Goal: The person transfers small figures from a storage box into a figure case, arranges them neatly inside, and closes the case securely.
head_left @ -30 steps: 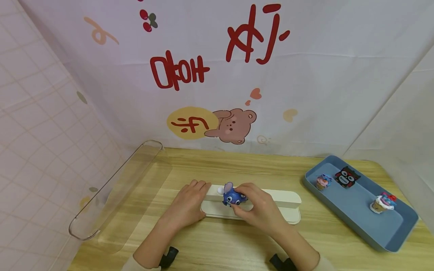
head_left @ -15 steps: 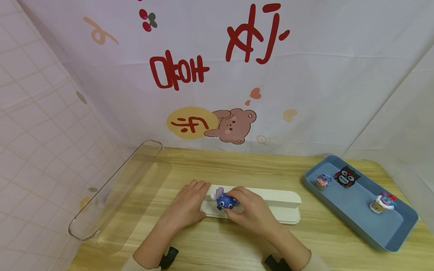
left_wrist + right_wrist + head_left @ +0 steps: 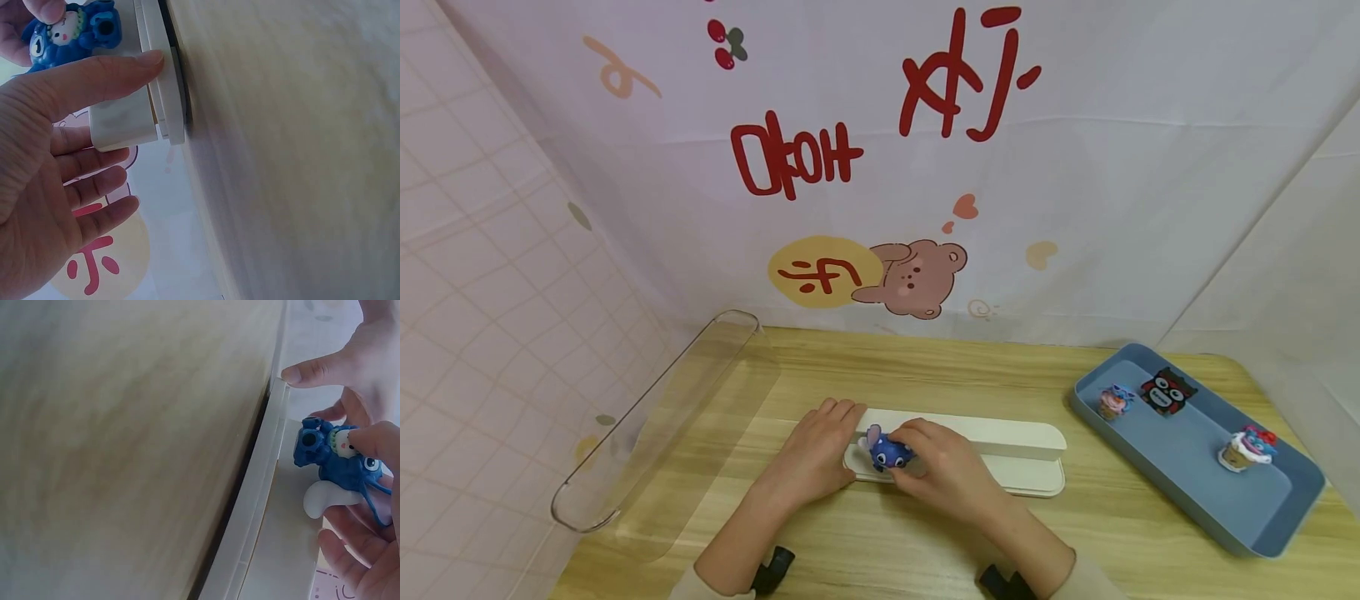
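My right hand [image 3: 951,471] pinches a small blue big-eared figurine [image 3: 889,455] between thumb and fingers. The figurine is close over the lower step of a long white two-step display stand [image 3: 1022,433], near its left end. In the right wrist view, the figurine [image 3: 340,465] shows a white face at its front and a white curved part on its side. My left hand [image 3: 818,450] grips the stand's left end, thumb along the front edge and fingers behind, as the left wrist view shows with the stand [image 3: 122,122] between them.
A blue-grey tray [image 3: 1187,458] at the right holds two cupcake-like figurines, one near its left end [image 3: 1115,402] and one near its right [image 3: 1247,450], plus a dark owl piece [image 3: 1167,392]. At the left lies a clear plastic bin [image 3: 685,433]. A printed cloth [image 3: 1075,183] hangs behind the table.
My right hand has carried the blue figurine left and lower, towards the stand's left end. The left hand has stayed in place on the stand.
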`<state>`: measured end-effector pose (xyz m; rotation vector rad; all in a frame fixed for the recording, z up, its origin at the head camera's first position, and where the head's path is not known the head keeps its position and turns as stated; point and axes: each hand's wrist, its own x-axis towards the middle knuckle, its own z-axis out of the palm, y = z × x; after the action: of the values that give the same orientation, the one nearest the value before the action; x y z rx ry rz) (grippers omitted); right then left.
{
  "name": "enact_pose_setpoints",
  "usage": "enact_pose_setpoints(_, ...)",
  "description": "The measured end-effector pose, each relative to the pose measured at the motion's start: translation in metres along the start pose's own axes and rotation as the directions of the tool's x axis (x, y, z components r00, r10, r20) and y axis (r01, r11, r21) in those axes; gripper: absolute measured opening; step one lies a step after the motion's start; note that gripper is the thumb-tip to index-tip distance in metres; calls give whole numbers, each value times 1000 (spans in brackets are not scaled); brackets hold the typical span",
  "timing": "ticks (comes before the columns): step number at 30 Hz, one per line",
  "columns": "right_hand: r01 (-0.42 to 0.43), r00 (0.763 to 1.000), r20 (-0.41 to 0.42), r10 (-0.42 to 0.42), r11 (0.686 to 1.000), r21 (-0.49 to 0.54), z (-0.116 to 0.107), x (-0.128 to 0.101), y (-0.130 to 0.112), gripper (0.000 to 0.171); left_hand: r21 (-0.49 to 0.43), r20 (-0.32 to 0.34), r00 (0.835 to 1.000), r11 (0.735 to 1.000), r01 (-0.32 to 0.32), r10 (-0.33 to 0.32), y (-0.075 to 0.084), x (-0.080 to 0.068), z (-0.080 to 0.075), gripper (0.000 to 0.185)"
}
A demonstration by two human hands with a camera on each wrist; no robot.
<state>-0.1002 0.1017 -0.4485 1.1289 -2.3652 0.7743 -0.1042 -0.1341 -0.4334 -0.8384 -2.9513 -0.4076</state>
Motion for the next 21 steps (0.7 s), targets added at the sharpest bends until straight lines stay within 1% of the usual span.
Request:
enact_pose_setpoints(14, 18, 999, 52, -14, 996, -88, 4, 3, 0, 44, 8, -5, 1000, 1000, -10, 10, 0, 0, -1, 93)
enact_pose_setpoints(21, 5, 996, 84, 2, 997, -81, 3, 5, -1, 42, 7, 1, 1000, 1000, -2, 2, 1, 0, -2, 92)
